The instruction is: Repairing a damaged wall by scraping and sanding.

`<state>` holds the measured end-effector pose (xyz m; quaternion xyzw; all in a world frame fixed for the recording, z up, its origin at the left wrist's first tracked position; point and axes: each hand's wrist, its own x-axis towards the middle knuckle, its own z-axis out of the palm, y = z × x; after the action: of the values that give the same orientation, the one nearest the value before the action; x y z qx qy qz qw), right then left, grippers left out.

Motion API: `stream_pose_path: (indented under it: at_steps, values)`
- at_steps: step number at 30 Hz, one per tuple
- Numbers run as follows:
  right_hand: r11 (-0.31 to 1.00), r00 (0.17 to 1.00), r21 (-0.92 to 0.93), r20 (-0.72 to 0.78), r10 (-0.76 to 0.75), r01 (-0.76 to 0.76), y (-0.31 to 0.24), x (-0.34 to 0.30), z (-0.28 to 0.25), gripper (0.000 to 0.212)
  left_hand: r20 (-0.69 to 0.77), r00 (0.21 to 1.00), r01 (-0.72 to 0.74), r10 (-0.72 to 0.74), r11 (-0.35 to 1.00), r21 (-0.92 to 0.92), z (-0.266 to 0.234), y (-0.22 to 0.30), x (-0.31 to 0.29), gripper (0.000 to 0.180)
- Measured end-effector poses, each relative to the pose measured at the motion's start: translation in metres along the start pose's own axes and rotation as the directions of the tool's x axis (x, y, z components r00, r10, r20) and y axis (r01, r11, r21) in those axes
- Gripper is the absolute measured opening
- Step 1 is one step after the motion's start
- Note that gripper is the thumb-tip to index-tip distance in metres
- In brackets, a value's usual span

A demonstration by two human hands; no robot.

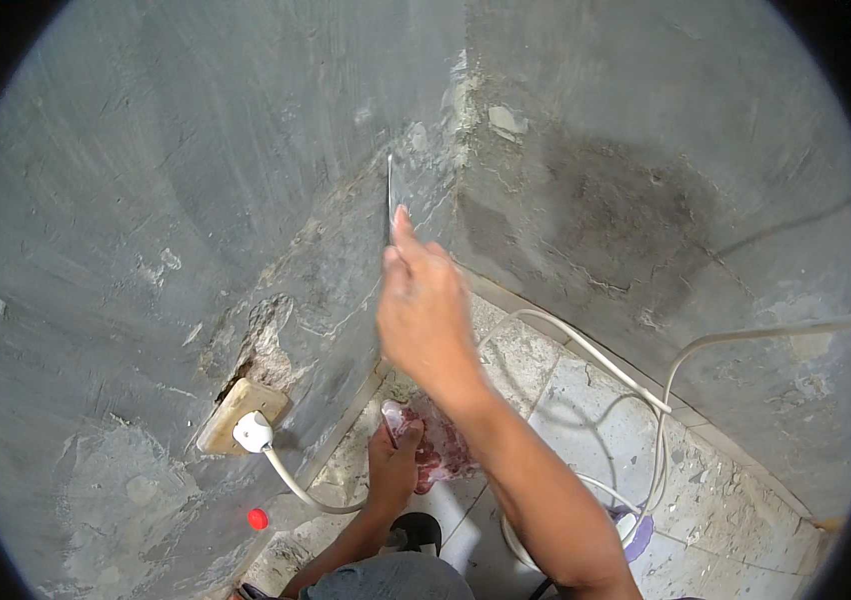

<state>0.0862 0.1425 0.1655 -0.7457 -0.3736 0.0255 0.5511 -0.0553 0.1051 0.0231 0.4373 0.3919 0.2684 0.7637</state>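
My right hand is closed round the handle of a scraper with a thin metal blade, seen nearly edge-on. Its index finger stretches along the blade, whose tip is at the grey plastered wall, left of the corner. Whether the tip touches the wall is hard to tell. Lower down, my left hand grips a crumpled red-and-white bundle, cloth or plastic, I cannot tell which. My right forearm partly covers the bundle's right side.
A white plug sits in a yellowed wall socket, below broken plaster. Its pale cable loops over the littered tile floor. A red cap is at lower left. The right wall has a dark damp patch.
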Motion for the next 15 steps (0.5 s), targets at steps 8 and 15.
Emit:
stream_pose_path:
  at_steps: [8,15]
  values:
    - [0.989,0.992,0.117,-0.073,0.098,-0.089,0.022,0.049,-0.018,0.037,0.022,0.998,0.066,-0.066,0.998,0.014,-0.002,-0.005,-0.011,0.011]
    - [0.998,0.997,-0.039,0.052,-0.052,0.054,0.016,0.013,-0.025,0.034,0.020,1.000,0.023,-0.024,0.997,0.068,-0.001,-0.006,-0.011,0.015]
